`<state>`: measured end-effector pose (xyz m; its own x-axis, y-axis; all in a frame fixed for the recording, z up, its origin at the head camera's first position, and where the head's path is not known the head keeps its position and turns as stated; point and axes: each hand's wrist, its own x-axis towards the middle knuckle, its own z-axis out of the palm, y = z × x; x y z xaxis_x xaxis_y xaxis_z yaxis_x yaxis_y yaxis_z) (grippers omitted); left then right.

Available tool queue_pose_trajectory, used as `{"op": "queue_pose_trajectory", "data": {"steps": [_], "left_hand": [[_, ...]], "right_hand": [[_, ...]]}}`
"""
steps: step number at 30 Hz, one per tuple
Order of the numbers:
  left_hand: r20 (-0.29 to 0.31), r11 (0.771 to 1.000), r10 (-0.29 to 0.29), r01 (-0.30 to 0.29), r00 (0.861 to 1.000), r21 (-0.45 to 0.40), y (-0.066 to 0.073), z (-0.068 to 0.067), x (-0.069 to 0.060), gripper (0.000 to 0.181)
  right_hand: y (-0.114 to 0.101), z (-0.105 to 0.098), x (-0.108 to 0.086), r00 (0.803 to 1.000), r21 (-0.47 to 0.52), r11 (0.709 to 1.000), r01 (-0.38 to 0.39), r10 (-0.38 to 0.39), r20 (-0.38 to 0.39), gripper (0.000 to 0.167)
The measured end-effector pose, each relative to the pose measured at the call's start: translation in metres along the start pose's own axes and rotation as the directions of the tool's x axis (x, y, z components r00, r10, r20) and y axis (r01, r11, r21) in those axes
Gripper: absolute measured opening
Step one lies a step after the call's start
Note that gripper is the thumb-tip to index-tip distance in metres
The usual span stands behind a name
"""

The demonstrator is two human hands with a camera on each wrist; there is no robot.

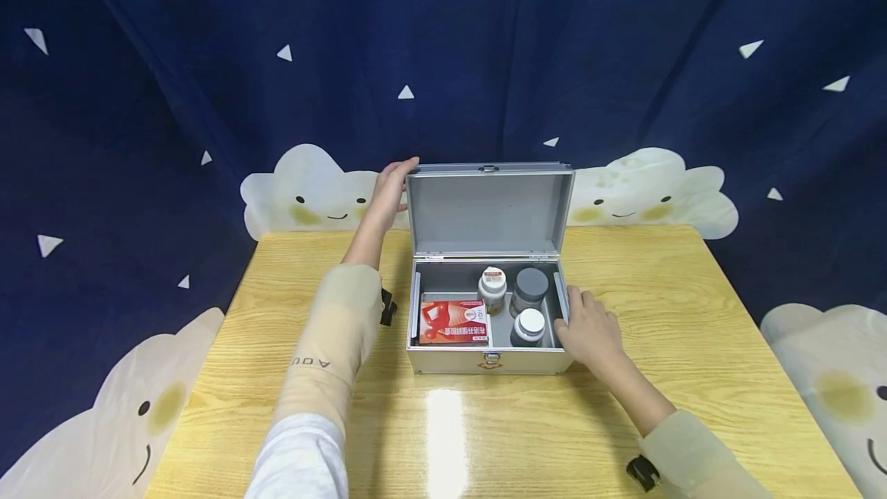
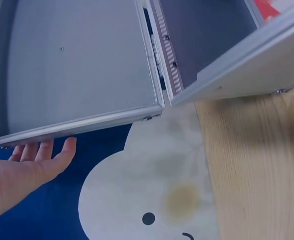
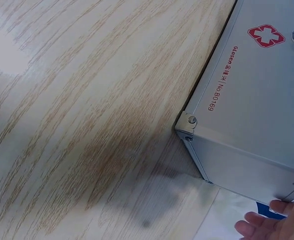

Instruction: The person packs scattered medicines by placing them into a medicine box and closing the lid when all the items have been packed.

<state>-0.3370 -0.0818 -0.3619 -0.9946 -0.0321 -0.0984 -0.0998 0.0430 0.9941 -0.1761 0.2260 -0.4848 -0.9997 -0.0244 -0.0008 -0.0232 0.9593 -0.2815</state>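
A silver first-aid case (image 1: 450,362) stands on the table with its lid (image 1: 485,214) raised. My left hand (image 1: 389,195) touches the lid's upper left corner; in the left wrist view its fingers (image 2: 45,150) reach behind the lid's edge. My right hand (image 1: 592,332) rests against the case's right side, thumb at the rim. Inside, a red medicine box (image 1: 450,322) lies at the left. To its right stand a white bottle (image 1: 492,291), a grey-capped bottle (image 1: 531,287) and a dark bottle with a white cap (image 1: 530,323).
The wooden table (image 1: 658,306) extends to both sides of the case and in front of it. Behind it hangs a dark blue curtain (image 1: 443,37) with white triangles and cloud faces. A black clip-like object (image 1: 388,306) shows beside the left forearm, another (image 1: 643,473) by the right sleeve.
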Motion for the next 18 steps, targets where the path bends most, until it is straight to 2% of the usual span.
{"op": "queue_pose_trajectory", "data": {"steps": [6, 13, 18], "left_hand": [[0.015, 0.998, -0.003, 0.002, 1.000, 0.056, -0.005, 0.006, 0.000, 0.056], [0.028, 0.995, 0.080, -0.081, 0.996, 0.057, -0.012, 0.009, -0.004, 0.051], [0.059, 0.992, 0.110, -0.114, 0.992, 0.059, -0.014, 0.008, -0.013, 0.061]], "right_hand": [[0.000, 0.000, 0.000, 1.000, 0.003, 1.000, 0.000, 0.000, -0.005, 0.059], [-0.001, 0.000, 0.000, 1.000, 0.011, 1.000, -0.002, 0.002, -0.004, 0.059], [0.000, -0.001, 0.000, 1.000, 0.042, 0.999, -0.011, 0.011, 0.001, 0.059]]}}
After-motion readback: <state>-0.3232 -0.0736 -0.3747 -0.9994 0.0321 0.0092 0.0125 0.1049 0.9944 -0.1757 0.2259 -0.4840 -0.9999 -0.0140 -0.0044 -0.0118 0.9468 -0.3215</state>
